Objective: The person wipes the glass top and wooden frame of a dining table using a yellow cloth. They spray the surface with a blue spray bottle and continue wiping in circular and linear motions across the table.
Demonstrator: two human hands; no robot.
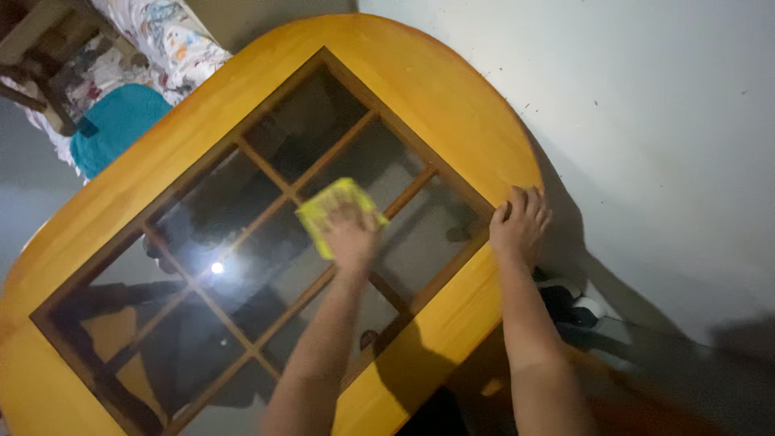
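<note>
Item: oval wooden tabletop [452,105], honey-coloured rim, dark glass centre divided by a wooden grid [278,190] into panes.

Left hand [352,234] — grip pressed flat, palm down, on a yellow cloth [333,203] that lies on the glass near the grid's middle; fingers spread over the cloth rather than clenched around it.

Right hand [520,224] — grip released, holding nothing, fingers resting on the wooden rim at the tabletop's near edge.

Surroundings: pale floor [662,121]; teal cushion [113,125] and patterned fabric [165,36] beyond the far rim; a bright light spot reflected in the glass.
</note>
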